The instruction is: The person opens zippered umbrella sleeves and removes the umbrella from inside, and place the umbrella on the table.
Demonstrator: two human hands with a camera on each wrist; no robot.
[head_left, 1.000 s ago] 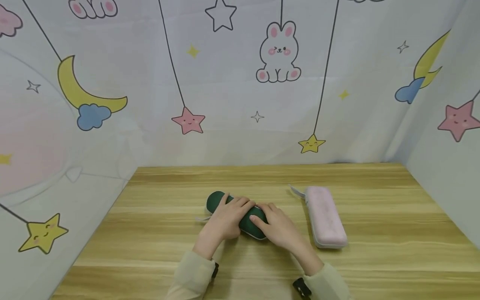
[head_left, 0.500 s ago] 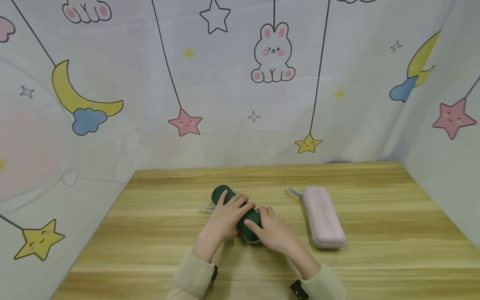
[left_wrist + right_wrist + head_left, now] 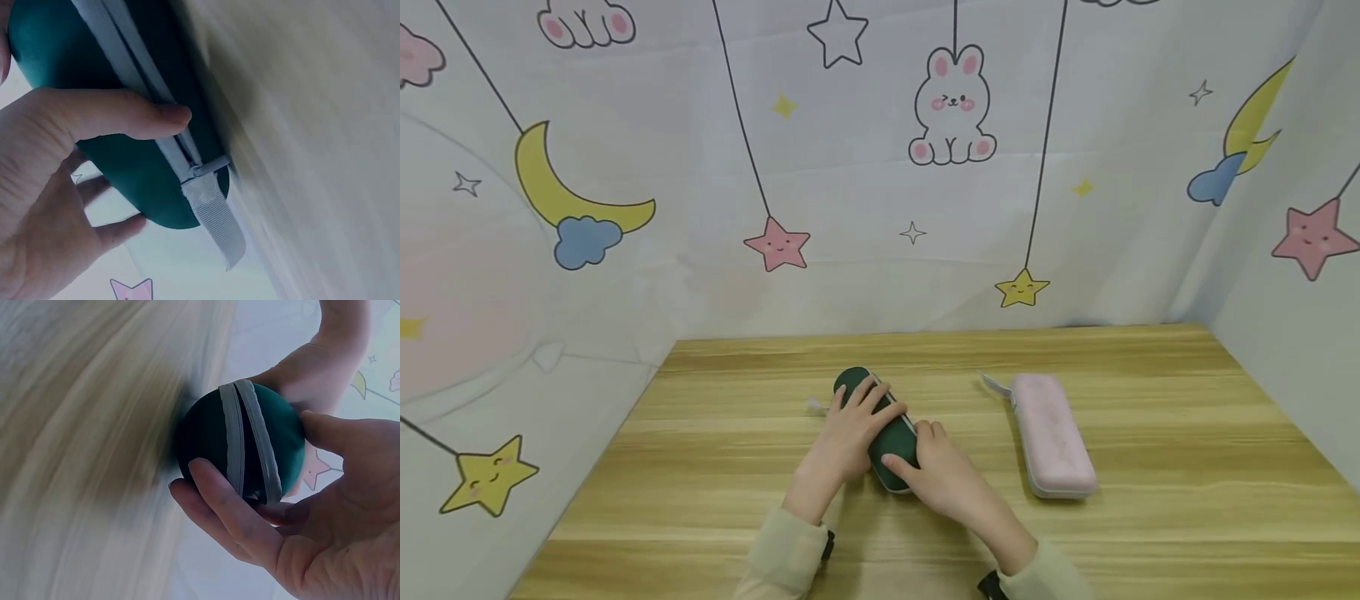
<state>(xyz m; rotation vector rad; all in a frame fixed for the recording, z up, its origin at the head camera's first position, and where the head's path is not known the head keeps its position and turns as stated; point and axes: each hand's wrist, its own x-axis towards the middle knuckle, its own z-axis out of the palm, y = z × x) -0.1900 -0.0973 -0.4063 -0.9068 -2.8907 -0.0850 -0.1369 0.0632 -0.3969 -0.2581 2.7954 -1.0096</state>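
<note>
A dark green zip case [image 3: 893,443], rounded at its ends, lies slanted in front of me. My left hand [image 3: 848,435] grips its far half from above, fingers spread across the top. In the left wrist view the thumb presses on the grey zipper [image 3: 134,59], close to the slider and its ribbed fabric pull tab [image 3: 215,215]. My right hand [image 3: 946,473] holds the near end, thumb on top and fingers round the far side. The right wrist view shows the two grey zipper tapes [image 3: 257,434] parted by a narrow dark gap at this end.
To the right, a pale pink zip case [image 3: 1052,437] lies on the wood-grain table [image 3: 1187,467], its fabric pull tab [image 3: 995,384] pointing to the back left. A white cartoon-printed cloth [image 3: 850,167] hangs behind the table and along both sides.
The green case has turned in both hands, its far end swinging back and right, its near end slightly left and toward me. The pink case stays where it was.
</note>
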